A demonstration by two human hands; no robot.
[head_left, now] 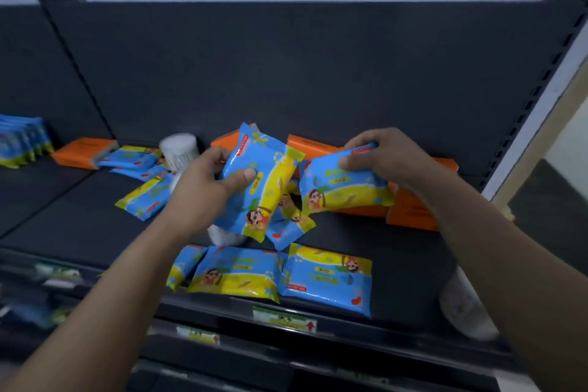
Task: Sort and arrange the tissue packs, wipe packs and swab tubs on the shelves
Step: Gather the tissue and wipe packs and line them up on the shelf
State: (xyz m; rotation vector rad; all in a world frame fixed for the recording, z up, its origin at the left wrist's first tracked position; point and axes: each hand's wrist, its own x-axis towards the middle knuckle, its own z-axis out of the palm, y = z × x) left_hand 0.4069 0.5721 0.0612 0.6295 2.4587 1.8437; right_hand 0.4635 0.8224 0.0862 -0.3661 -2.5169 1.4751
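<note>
Two hands: left hand [203,183] and right hand [378,157] fingers each grip a wipe pack [254,181] above the shelf [79,219]

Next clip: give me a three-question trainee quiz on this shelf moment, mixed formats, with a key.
1. True or false: each hand holds a blue-and-yellow wipe pack.
2. Multiple choice: where are wipe packs already lined up in a row? A) far left of the shelf B) front right corner C) on top of the orange tissue packs
3. Fill in: the swab tub behind the left hand stands ____.

Key
1. True: the left hand grips one wipe pack; the right hand grips another wipe pack.
2. A: the standing row.
3. Upright: swab tub, beside an orange tissue pack.
</note>
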